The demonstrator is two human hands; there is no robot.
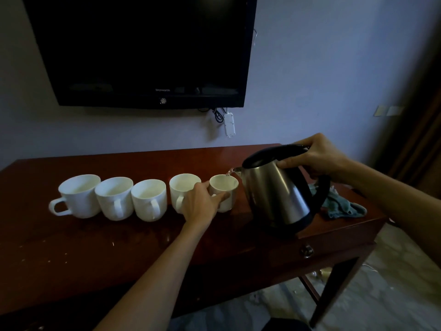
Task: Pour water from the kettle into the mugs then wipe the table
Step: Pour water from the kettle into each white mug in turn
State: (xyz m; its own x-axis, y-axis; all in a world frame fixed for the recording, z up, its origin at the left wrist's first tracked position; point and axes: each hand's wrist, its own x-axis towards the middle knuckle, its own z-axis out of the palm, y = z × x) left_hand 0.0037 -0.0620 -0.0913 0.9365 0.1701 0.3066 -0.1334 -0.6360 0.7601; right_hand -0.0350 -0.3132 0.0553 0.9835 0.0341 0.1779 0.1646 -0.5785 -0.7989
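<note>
Head view: right hand [317,156] grips the handle of the kettle [276,194], tilted with a thin stream leaving the spout into the rightmost mug [224,191]; left hand [200,204] steadies that mug, fingers curled round its side. Five mugs stand in a touching row on the worktop [119,247]. Risks: a steeper tilt could overshoot the small rim and wet the left fingers; nudging the mug could jostle the neighbouring mug [182,187]. The cloth [343,206] lies behind the kettle.

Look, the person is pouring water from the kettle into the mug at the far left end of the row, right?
Not quite. The head view shows the kettle in the right hand pouring into the rightmost mug, which the left hand steadies.
</note>
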